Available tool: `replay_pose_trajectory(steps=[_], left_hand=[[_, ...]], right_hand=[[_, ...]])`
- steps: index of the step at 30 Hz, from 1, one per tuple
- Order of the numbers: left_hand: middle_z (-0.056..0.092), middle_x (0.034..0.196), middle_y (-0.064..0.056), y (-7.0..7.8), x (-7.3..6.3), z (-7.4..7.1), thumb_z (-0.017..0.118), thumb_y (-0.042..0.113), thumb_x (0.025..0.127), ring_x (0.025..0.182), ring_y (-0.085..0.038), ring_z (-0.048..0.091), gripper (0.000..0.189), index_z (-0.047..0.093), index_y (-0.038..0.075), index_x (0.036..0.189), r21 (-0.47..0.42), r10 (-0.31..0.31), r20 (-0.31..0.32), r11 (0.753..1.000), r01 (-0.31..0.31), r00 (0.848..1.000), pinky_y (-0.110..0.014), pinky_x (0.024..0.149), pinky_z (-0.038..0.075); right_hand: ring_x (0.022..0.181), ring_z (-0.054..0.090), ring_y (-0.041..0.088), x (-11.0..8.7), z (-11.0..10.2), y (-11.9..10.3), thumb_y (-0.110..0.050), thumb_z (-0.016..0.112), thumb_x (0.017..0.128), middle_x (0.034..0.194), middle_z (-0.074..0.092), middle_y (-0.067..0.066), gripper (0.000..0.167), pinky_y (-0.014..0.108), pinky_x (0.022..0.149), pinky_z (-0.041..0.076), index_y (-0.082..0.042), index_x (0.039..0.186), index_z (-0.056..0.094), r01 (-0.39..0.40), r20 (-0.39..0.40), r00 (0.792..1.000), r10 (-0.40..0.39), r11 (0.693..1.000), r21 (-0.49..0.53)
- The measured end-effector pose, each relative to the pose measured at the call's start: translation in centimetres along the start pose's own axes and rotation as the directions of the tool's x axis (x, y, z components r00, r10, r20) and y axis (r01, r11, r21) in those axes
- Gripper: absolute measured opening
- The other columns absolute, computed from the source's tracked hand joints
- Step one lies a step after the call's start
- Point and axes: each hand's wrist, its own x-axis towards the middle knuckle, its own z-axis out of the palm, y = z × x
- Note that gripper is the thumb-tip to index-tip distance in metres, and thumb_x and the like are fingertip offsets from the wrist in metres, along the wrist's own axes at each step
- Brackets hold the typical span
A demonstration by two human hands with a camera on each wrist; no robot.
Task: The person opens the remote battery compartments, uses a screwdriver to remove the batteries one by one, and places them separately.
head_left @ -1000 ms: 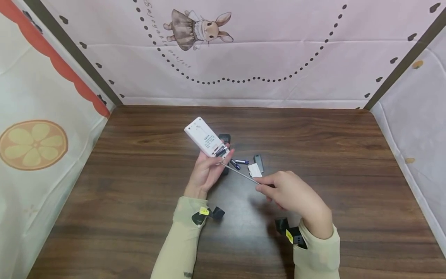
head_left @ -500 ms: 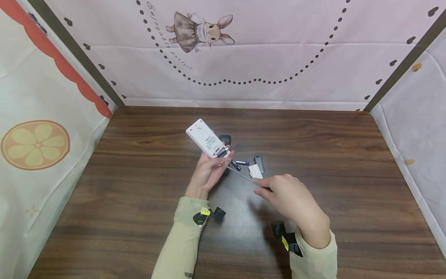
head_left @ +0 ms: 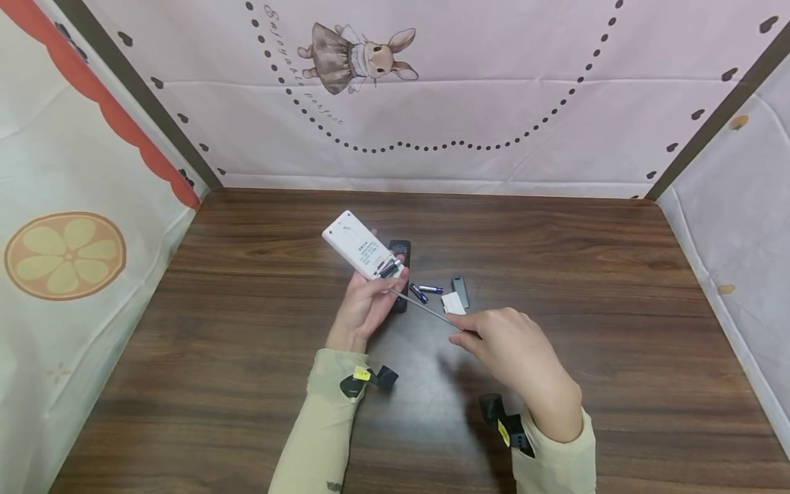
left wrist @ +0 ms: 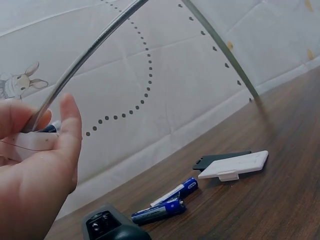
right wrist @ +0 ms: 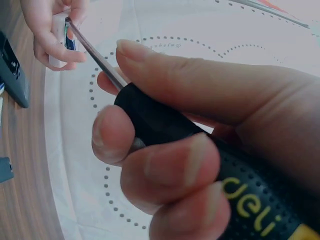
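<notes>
My left hand grips a white remote control, its printed back turned up and its battery compartment uncovered at the near end. Something dark and shiny shows inside that compartment. In my right hand is a screwdriver, its black handle marked "deli" and wrapped by my fingers and thumb. The screwdriver's long metal shaft slants across to the remote, with the tip right at the compartment's edge by my left thumb. In the left wrist view, that thumb lies beside the shaft.
Beneath the left hand lies a black remote control on the wooden table. To its right are two blue-and-silver batteries, a white battery cover and a dark grey cover. Printed cloth walls surround the table.
The white remote control has shifted slightly left in the last half second. Over the full second my right hand has moved a little left and turned on the handle; the screwdriver tip stays by the compartment.
</notes>
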Motion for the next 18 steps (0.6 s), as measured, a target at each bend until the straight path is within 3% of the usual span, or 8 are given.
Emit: replay_pose_trajectory(steps=[11,18], left_hand=[[0.028,0.117,-0.012,0.58,-0.07,-0.10,0.024,-0.026,0.074,0.110,-0.025,0.040,0.082,0.027,0.021,0.140,-0.077,0.026,0.046,0.997,-0.022,0.999,-0.028,0.083,0.045],[0.027,0.118,-0.012,0.72,-0.15,-0.23,0.024,-0.024,0.078,0.116,-0.028,0.035,0.077,0.026,0.021,0.141,-0.065,0.033,0.012,0.997,-0.032,0.999,-0.031,0.086,0.043]], right_hand=[[0.043,0.033,0.003,0.23,0.33,-0.30,-0.029,0.062,0.084,0.056,0.055,-0.010,0.026,0.022,0.046,0.035,-0.022,0.109,0.066,0.044,-0.032,0.999,-0.042,0.998,0.041],[0.044,0.034,0.005,0.38,0.46,-0.78,-0.030,0.062,0.083,0.055,0.055,-0.010,0.027,0.023,0.045,0.033,-0.024,0.110,0.065,0.019,-0.047,0.999,-0.018,1.000,0.023]])
